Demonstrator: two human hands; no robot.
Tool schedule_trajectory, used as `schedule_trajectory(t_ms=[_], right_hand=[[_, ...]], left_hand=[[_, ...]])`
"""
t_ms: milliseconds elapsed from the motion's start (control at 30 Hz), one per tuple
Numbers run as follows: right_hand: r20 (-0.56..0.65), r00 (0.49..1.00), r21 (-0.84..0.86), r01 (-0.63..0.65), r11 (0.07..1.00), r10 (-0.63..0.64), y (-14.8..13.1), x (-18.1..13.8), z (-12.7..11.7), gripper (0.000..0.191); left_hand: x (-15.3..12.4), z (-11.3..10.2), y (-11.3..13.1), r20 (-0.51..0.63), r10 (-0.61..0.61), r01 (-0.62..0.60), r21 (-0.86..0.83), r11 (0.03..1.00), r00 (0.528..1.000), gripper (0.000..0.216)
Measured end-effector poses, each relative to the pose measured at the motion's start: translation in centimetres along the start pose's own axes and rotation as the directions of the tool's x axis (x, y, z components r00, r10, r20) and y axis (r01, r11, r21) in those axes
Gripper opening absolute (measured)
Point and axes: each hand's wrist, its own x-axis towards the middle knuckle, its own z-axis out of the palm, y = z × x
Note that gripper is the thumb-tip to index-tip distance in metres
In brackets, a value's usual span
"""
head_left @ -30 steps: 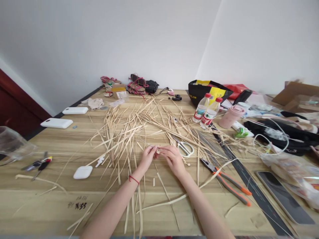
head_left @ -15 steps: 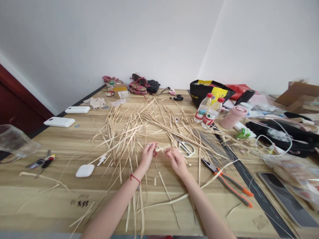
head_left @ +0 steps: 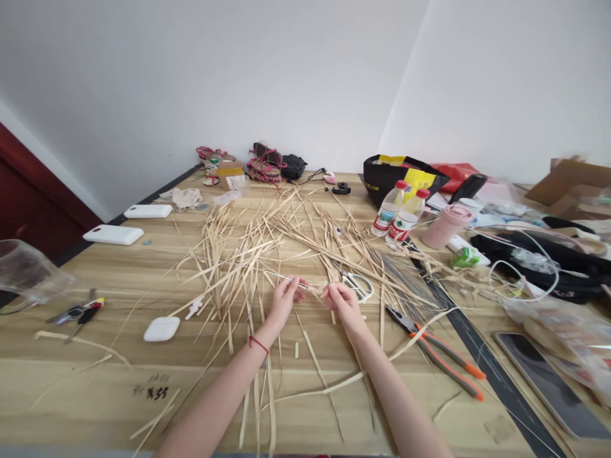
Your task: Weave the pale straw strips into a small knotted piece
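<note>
My left hand [head_left: 285,296] and my right hand [head_left: 342,299] are raised just above the wooden table [head_left: 95,381], a short gap between them. Both pinch a small pale straw piece [head_left: 315,288] stretched across that gap, fingers closed on its ends. A thin wire or needle [head_left: 281,275] sticks out leftward from my left fingers. A red cord circles my left wrist. A loose pile of dried straw strips [head_left: 248,248] spreads over the table beyond and below my hands. White-handled scissors [head_left: 356,285] lie just right of my right hand.
Orange-handled pliers [head_left: 436,353] and a long black ruler [head_left: 482,356] lie to the right, with a phone [head_left: 544,381]. Two water bottles [head_left: 398,213], a pink cup [head_left: 446,226] and a black bag [head_left: 396,175] stand behind. A white earbud case [head_left: 161,329] and power banks [head_left: 113,235] are left.
My hands were pressed together a second ago; they have since drawn apart, stretching the straw piece between them. My right hand turned its fingers downward.
</note>
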Motion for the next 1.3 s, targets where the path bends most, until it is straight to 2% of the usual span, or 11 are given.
schedule_trajectory(t_ms=[200,300,367,433,533,633,700,767,900,1100,1300], right_hand=[[0.322,0.946,0.0,-0.021,1.0,0.02,-1.8,-0.2,-0.2,0.024],[0.505,0.863,0.097,-0.084,0.992,0.024,-1.7,-0.2,0.0,0.05],[0.562,0.827,0.164,-0.128,0.978,0.014,-1.2,-0.2,0.0,0.068],[0.579,0.815,0.224,-0.163,0.961,0.003,-0.7,-0.1,0.0,0.073],[0.52,0.854,0.303,-0.205,0.931,0.019,-0.4,0.1,-0.2,0.065],[0.355,0.929,0.34,-0.233,0.911,0.105,0.0,0.5,-0.3,0.058],[0.223,0.952,0.304,-0.273,0.913,0.21,0.5,0.8,-0.3,0.053],[0.145,0.945,0.224,-0.321,0.92,0.295,1.0,1.0,-0.2,0.046],[0.176,0.915,0.158,-0.389,0.907,0.362,1.8,0.7,0.3,0.044],[0.149,0.923,0.25,-0.382,0.889,0.355,2.0,0.5,1.4,0.037],[0.008,0.954,0.231,-0.293,0.928,0.3,2.0,0.6,1.9,0.035]], left_hand=[[-0.1,-0.1,0.4,-0.003,0.079,-0.078,0.096,0.992,0.997,0.034],[-0.4,-0.1,0.7,-0.017,0.148,-0.145,0.129,0.981,0.989,0.033],[-0.6,-0.1,0.8,-0.03,0.173,-0.167,0.145,0.975,0.985,0.032],[-0.6,-0.1,0.9,-0.046,0.176,-0.167,0.153,0.974,0.983,0.033],[-0.5,-0.3,0.8,-0.091,0.165,-0.151,0.143,0.978,0.982,0.033],[-0.3,-0.4,0.6,-0.118,0.147,-0.134,0.117,0.984,0.982,0.034],[-0.3,-0.4,0.6,-0.118,0.143,-0.13,0.106,0.986,0.983,0.034],[-0.4,-0.3,0.7,-0.11,0.145,-0.133,0.106,0.985,0.983,0.033],[-0.7,-0.1,1.2,-0.076,0.154,-0.144,0.114,0.983,0.985,0.033],[-0.7,0.1,1.3,-0.024,0.137,-0.133,0.141,0.981,0.99,0.034],[-0.4,0.1,1.1,-0.032,0.133,-0.129,0.103,0.986,0.991,0.033]])
